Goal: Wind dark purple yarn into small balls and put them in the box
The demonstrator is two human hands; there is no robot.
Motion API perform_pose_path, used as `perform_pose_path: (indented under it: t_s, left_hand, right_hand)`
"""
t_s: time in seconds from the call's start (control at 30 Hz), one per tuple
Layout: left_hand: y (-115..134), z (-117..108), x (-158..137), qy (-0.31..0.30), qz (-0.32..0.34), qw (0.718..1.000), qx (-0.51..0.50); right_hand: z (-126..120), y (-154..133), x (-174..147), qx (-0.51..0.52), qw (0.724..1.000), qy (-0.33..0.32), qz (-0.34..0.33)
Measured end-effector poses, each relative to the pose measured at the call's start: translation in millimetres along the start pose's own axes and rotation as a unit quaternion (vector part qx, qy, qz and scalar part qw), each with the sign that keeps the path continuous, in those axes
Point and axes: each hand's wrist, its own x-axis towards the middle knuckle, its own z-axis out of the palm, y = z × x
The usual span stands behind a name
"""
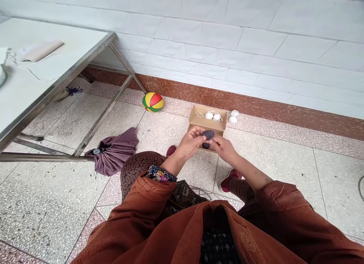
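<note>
A small dark purple ball of yarn (209, 134) is held up between my two hands, above an open cardboard box (195, 119) on the floor. The fingers and thumb of my left hand (191, 143) are closed on its left side. From the right, my right hand (225, 147) pinches the same ball, with its fingertips partly hidden. Just below shows a second dark round piece (206, 145); whether it hangs from the hands or lies in the box, I cannot tell. Two white yarn balls (213, 115) rest in the lid side of the box.
More white yarn balls (233, 117) lie on the floor right of the box. A striped ball (153, 102) sits near the wall. A folded purple umbrella (116, 152) lies by a metal-framed table (82, 40), which carries a beige roll (44, 51) and cord.
</note>
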Motion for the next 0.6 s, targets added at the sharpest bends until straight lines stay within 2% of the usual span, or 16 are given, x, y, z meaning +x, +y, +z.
perform_pose_path:
  t_s: [0.1, 0.17, 0.27, 0.37, 0.43, 0.5, 0.6]
  left_hand:
    - [-4, -6, 7, 0.088, 0.038, 0.995, 0.023]
    - [-6, -8, 10, 0.110, 0.041, 0.991, 0.068]
    - [-8, -7, 8, 0.073, 0.016, 0.987, 0.139]
    - [-6, -2, 2, -0.017, -0.021, 0.981, 0.191]
    - [-3, 1, -2, -0.081, -0.042, 0.977, 0.192]
    - [-1, 4, -5, -0.117, -0.046, 0.979, 0.163]
    - [0, 4, -5, -0.093, -0.015, 0.990, 0.104]
  right_hand:
    - [4, -17, -8, -0.009, 0.991, -0.116, -0.072]
    - [-4, -31, -9, 0.003, 0.983, -0.145, -0.112]
    - [-24, -43, -3, 0.034, 0.990, -0.085, -0.110]
    - [-41, -38, 5, 0.045, 0.997, 0.022, -0.067]
    - [-43, -27, 9, 0.036, 0.996, 0.073, -0.025]
    - [-37, -13, 10, 0.023, 0.996, 0.088, 0.019]
    - [-17, 0, 4, 0.008, 0.998, 0.029, 0.047]
